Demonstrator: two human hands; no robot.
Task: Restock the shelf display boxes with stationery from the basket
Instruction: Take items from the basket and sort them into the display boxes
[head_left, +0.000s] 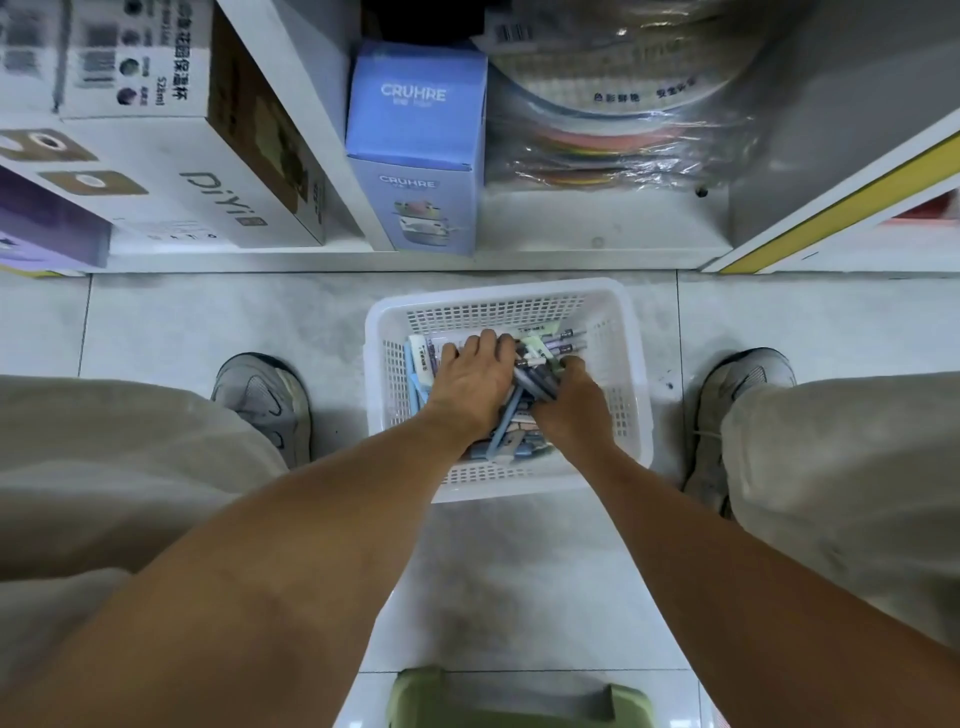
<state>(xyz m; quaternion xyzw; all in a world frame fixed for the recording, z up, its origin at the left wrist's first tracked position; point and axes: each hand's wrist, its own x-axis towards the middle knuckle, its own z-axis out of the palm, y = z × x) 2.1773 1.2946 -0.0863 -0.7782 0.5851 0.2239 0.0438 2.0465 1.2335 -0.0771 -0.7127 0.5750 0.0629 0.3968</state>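
One white basket (506, 301) on floor, below shelf (519, 257). Both hands inside it: left hand (475, 376) fingers spread flat on stationery pile (519, 441), right hand (571, 402) grasping bundle of pens (535, 382); count unclear.

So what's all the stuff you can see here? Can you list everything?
basket: one, white, on the floor between the feet
pens: a pile, blue and grey, in the basket
blue box: one, marked CRUHRE, on the bottom shelf
white boxes: at least two, bottom shelf, left
wrapped coloured stack: one, under clear plastic, right of the blue box
green thing: one, bottom edge, cannot tell what
shoes: two, grey, either side of the basket
left hand: in the basket, on the pens
right hand: in the basket, fingers curled round pens
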